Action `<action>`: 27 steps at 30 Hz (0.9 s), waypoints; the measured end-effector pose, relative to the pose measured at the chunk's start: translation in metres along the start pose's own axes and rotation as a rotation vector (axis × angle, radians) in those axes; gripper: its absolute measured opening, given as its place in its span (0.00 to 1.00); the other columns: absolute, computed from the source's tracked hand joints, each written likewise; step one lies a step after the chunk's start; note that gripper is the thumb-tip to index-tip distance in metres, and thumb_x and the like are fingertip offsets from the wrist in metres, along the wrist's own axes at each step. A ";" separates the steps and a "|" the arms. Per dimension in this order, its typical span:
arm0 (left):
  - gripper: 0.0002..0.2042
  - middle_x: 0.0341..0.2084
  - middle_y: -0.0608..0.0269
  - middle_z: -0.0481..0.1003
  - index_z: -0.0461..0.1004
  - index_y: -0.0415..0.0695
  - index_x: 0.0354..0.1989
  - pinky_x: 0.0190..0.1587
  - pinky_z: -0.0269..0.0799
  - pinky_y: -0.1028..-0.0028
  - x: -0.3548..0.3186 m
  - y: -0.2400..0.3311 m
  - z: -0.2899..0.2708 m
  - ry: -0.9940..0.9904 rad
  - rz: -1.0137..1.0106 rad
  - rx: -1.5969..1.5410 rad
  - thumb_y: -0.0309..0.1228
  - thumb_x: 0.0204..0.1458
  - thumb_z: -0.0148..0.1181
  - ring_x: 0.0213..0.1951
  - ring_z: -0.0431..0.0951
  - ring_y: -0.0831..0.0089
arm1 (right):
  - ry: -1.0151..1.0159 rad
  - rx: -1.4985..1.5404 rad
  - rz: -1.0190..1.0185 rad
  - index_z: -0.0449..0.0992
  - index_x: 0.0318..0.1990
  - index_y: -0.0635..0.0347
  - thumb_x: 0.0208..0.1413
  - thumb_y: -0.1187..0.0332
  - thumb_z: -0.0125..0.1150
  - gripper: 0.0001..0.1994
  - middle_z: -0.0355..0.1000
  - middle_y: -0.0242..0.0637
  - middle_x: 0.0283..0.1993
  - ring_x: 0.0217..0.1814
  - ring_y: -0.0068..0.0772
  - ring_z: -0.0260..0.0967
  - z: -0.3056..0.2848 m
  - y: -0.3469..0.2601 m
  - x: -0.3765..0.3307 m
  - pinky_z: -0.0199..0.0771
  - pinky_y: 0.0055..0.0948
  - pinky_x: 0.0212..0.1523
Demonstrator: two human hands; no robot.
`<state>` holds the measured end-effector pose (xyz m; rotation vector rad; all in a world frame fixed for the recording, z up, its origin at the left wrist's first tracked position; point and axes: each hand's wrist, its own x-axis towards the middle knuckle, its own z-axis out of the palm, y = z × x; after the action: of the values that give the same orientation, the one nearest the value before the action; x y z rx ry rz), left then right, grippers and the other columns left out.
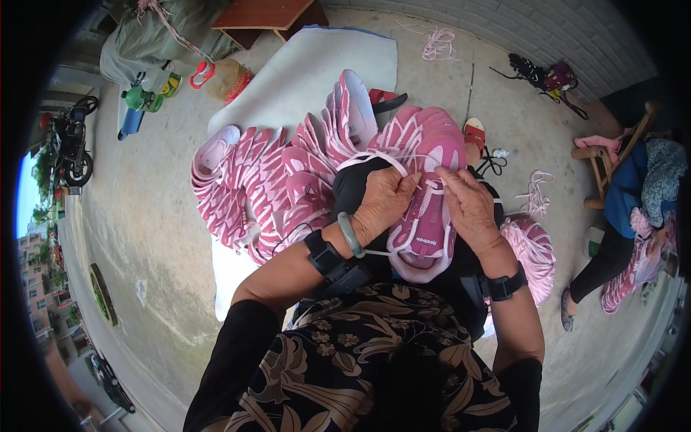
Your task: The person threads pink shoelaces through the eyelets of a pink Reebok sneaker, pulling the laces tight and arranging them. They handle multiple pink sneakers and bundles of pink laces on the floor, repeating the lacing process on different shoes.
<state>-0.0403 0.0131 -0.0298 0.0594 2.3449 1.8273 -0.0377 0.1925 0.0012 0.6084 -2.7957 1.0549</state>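
Note:
A pink shoe upper (426, 225) rests on my lap, its toe pointing away from me and its collar toward me. White lace (412, 155) runs through its eyelets, with a loop stretching off to the left. My left hand (387, 200) is closed in a pinch on the lace at the upper's left side. On the other side, my right hand (469, 207) has thumb and forefinger together at the upper eyelets, apparently on the lace too; the fingertips hide the exact grip. Just beyond, nested pink uppers (407, 128) lie against my knees.
Long rows of nested pink uppers (248, 169) cover a pale sheet (309, 61) at left. Pink lace bundles (529, 252) hang by my right side. Loose laces (439, 45) lie on the concrete. At right, another person (622, 194) sits with more uppers. A large bottle (229, 78) stands far left.

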 end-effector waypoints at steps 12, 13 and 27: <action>0.08 0.15 0.53 0.70 0.71 0.36 0.24 0.22 0.65 0.71 0.000 0.002 0.005 0.104 0.183 0.232 0.27 0.52 0.54 0.17 0.68 0.63 | 0.013 0.162 0.076 0.71 0.48 0.55 0.49 0.75 0.52 0.16 0.67 0.42 0.32 0.33 0.45 0.68 0.004 0.004 -0.004 0.68 0.35 0.34; 0.07 0.16 0.52 0.70 0.71 0.36 0.25 0.23 0.66 0.70 -0.001 0.004 0.005 0.093 0.206 0.282 0.27 0.51 0.54 0.19 0.70 0.60 | 0.020 0.149 0.069 0.71 0.48 0.55 0.49 0.75 0.52 0.16 0.67 0.42 0.32 0.33 0.45 0.68 0.004 0.004 -0.005 0.68 0.35 0.34; 0.20 0.16 0.53 0.70 0.69 0.40 0.26 0.23 0.68 0.64 0.002 0.029 -0.010 0.030 0.281 0.729 0.47 0.40 0.64 0.20 0.72 0.53 | 0.280 0.389 0.151 0.73 0.32 0.63 0.46 0.77 0.58 0.04 0.67 0.41 0.26 0.25 0.38 0.67 -0.001 -0.002 -0.013 0.65 0.25 0.27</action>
<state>-0.0464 0.0112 0.0007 0.4688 3.0095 0.9533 -0.0251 0.1960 0.0003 0.2528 -2.4409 1.5950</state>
